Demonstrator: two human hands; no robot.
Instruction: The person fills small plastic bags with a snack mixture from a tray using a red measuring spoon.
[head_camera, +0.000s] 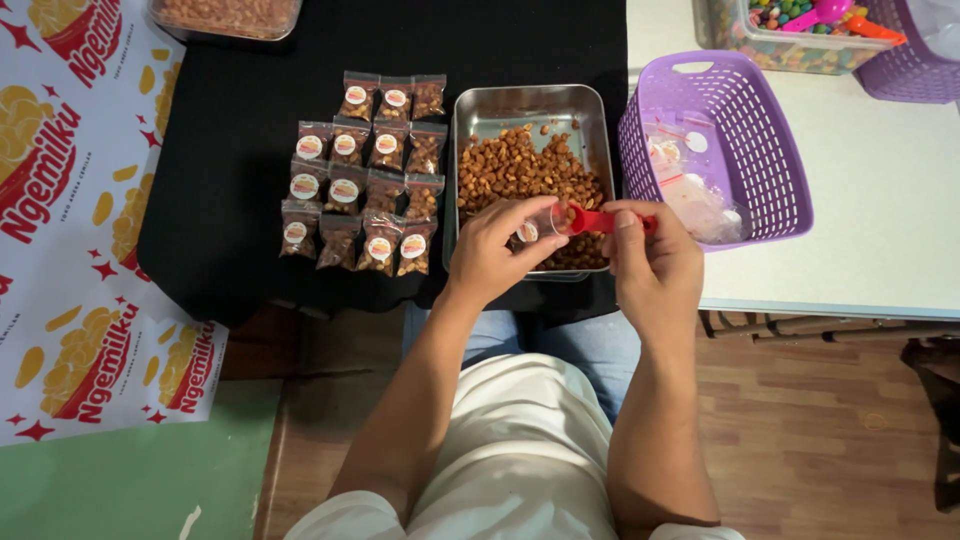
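Note:
My left hand (497, 250) holds a small clear plastic bag (538, 224) with a round label, its mouth turned to the right. My right hand (652, 262) grips a red scoop (597, 220) whose bowl meets the bag's mouth. Both hands hover over the near edge of a steel tray (470, 112) filled with brown coated nuts (520, 170). Left of the tray, several filled small packets (365, 175) lie in rows on a black cloth (230, 150).
A purple basket (770, 160) holding empty clear bags sits right of the tray on a white table (880, 200). A container of coloured candies (790, 25) stands at the back right. Another tray of nuts (225, 15) is at the back left. A printed banner (70, 200) lies left.

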